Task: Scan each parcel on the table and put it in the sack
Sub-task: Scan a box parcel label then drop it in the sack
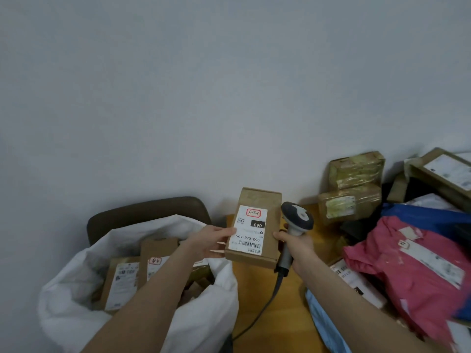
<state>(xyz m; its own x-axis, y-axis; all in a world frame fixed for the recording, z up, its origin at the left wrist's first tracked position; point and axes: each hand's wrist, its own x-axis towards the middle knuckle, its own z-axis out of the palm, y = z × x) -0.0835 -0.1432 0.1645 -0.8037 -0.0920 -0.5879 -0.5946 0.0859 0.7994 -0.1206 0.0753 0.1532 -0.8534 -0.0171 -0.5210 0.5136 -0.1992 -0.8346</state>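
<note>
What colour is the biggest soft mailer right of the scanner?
The mailer is pink; head view shows it best.

The left hand is holding a labelled cardboard parcel above the table's edge. The right hand is gripping a scanner beside it. More parcels are sitting in the white sack.

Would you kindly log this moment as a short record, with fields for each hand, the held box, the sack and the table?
left hand: holds box by its left edge
right hand: grips scanner, thumb at the box's right edge
box: brown, label facing camera
sack: white, open, labelled boxes inside
table: parcels at right, including pink bag and taped boxes
</note>
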